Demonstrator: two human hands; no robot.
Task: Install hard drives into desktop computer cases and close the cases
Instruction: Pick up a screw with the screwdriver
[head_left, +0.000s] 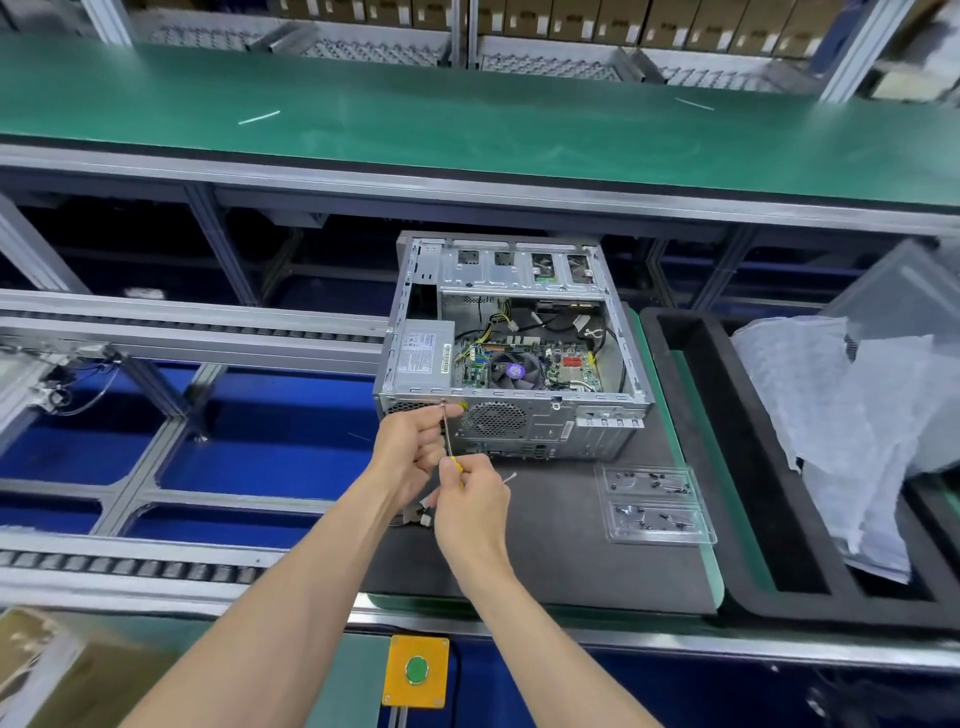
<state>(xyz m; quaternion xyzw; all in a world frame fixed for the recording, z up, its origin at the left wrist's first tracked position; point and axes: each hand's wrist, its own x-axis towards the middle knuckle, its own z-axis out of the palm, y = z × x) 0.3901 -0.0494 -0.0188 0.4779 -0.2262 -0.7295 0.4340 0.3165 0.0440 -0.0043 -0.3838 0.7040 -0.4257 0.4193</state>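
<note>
An open desktop computer case lies on its side on a dark mat, with its motherboard, fan and power supply exposed. A screwdriver with a yellow handle points up at the case's rear panel, near the top left corner. My left hand pinches the metal shaft just below the tip. My right hand grips the yellow handle lower down. No side panel is on the case.
A clear plastic tray with several small screws sits on the mat right of my hands. Black foam trays with white wrapping stand at the right. A roller conveyor runs left. A green button on a yellow box is at the bench edge.
</note>
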